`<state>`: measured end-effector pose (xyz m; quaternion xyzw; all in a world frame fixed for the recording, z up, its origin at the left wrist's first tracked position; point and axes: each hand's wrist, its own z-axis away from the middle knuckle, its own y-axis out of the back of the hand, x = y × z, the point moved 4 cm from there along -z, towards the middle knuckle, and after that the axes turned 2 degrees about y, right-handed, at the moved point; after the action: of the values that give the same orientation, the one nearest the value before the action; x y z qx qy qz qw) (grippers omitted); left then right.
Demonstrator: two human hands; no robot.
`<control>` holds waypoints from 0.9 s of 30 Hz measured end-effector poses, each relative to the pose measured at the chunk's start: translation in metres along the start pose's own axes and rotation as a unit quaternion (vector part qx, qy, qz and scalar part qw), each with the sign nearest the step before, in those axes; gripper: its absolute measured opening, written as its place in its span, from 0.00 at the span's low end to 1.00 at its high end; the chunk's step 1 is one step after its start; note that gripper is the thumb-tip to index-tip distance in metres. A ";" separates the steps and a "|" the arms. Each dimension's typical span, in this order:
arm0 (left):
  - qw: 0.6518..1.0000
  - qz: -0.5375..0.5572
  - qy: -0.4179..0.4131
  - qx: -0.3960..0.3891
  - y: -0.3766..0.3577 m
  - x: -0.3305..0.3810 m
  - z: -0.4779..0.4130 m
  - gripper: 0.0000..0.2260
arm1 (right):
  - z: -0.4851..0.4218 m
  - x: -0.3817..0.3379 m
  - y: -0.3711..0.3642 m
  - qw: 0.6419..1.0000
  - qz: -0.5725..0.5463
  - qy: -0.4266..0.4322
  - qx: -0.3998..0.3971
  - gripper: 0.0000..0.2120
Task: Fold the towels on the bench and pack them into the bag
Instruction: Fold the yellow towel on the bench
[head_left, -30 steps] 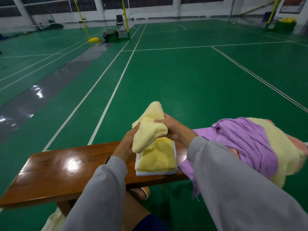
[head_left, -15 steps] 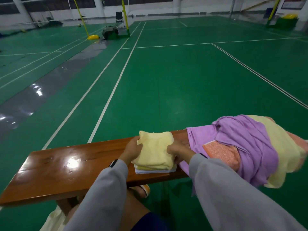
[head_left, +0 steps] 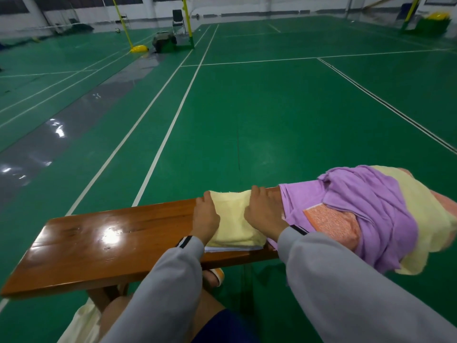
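The left hand point(head_left: 206, 216) and right hand point(head_left: 263, 211), fingers extended, press flat on the folded pale-yellow terry towel point(head_left: 235, 219), which lies on the glossy brown wooden worktop point(head_left: 111, 238) beside a crumpled purple towel point(head_left: 371, 206).

One bench point(head_left: 111, 233), two hands point(head_left: 206, 216) point(head_left: 263, 214), two folded towels point(head_left: 232, 219), one loose towel heap point(head_left: 371, 211).

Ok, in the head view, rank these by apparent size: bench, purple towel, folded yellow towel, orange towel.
Largest to smallest:
1. bench
2. purple towel
3. folded yellow towel
4. orange towel
The orange towel is mostly covered, so only its visible part is ranked.
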<state>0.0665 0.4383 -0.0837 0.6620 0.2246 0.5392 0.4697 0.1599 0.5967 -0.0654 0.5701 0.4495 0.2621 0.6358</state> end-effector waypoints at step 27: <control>0.933 -0.310 -0.184 -0.004 -0.049 0.072 0.008 0.22 | -0.002 0.028 -0.041 0.993 -0.032 0.065 -0.092 0.29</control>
<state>0.1074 0.5154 -0.0897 0.6453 0.3262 0.2367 0.6490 0.1632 0.6124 -0.1121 0.4765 0.4819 0.3179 0.6631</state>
